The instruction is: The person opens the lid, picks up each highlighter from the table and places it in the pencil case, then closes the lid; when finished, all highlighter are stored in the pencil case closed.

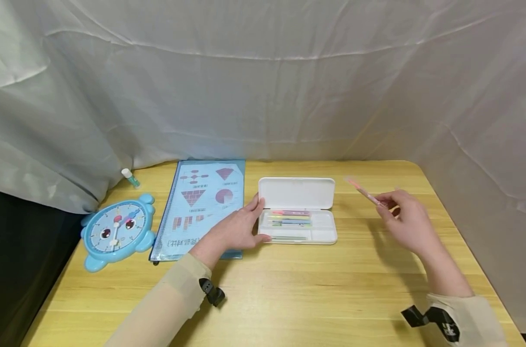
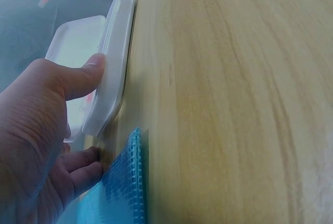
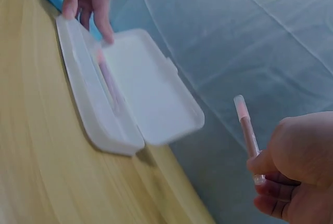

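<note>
A white pencil case (image 1: 323, 234) lies on the table with its lid (image 1: 296, 193) raised. Several coloured pens (image 1: 291, 218) lie inside it. My left hand (image 1: 239, 224) holds the case's left end, with the thumb (image 2: 86, 76) at the front corner and a finger reaching up by the lid. To the right of the case, my right hand (image 1: 403, 219) pinches a pink pen (image 1: 362, 191) near one end, above the table. In the right wrist view the pen (image 3: 248, 130) tilts upward, its clear-tipped end pointing away from the fingers.
A blue mesh folder (image 1: 241, 176) with a printed sheet lies left of the case, partly under my left wrist. Farther left are a blue toy clock (image 1: 117, 229) and a glue stick (image 1: 130, 178). A grey curtain (image 1: 289, 96) hangs behind the table.
</note>
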A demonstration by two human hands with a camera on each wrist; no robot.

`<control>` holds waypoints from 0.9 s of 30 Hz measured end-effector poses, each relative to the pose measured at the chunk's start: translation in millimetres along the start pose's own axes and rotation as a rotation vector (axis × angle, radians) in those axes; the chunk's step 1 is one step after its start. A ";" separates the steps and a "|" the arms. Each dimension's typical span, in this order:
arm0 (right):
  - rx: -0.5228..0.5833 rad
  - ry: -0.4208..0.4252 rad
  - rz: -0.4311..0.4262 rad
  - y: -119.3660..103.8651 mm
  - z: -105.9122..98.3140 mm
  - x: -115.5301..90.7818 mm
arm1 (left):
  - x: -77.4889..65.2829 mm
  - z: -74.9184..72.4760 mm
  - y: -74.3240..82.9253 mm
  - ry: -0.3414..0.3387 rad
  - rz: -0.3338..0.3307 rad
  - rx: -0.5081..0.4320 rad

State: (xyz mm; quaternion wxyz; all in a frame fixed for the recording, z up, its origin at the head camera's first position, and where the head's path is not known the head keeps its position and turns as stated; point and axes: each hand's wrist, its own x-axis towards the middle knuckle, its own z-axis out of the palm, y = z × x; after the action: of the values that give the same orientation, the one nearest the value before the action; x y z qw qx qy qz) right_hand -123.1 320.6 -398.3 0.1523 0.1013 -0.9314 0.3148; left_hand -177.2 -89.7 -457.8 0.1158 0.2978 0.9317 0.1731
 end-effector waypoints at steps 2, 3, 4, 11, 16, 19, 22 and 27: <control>0.004 -0.007 -0.018 -8.5 2.9 1.6 | -0.2 -0.1 -0.2 0.003 0.001 -0.003; 0.007 -0.009 -0.028 -12.2 5.1 2.5 | -0.2 -0.1 -0.4 0.003 0.002 -0.003; 0.016 -0.012 -0.038 -15.7 7.5 3.6 | -0.3 -0.1 -0.6 0.004 0.002 -0.005; 0.056 -0.090 -0.082 -34.1 28.1 8.8 | -0.6 -0.1 -1.1 0.006 0.003 -0.006; 0.085 -0.147 -0.115 -42.3 43.4 11.1 | -0.4 0.4 -0.8 0.008 0.001 -0.007; 0.097 -0.179 -0.123 -46.6 51.7 11.1 | 0.0 0.6 -0.8 0.008 0.000 -0.009; 0.095 -0.214 -0.117 -50.9 59.8 10.6 | 0.4 0.4 -0.5 0.003 -0.001 -0.006; 0.092 -0.276 -0.096 -56.0 74.3 11.3 | 0.7 0.2 -0.6 -0.002 -0.004 -0.002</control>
State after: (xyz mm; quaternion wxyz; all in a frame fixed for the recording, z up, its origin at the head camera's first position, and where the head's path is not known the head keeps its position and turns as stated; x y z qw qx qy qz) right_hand -134.0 230.0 -419.4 0.0330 0.1949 -0.9222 0.3323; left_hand -178.0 -89.6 -458.4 0.1176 0.2961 0.9319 0.1736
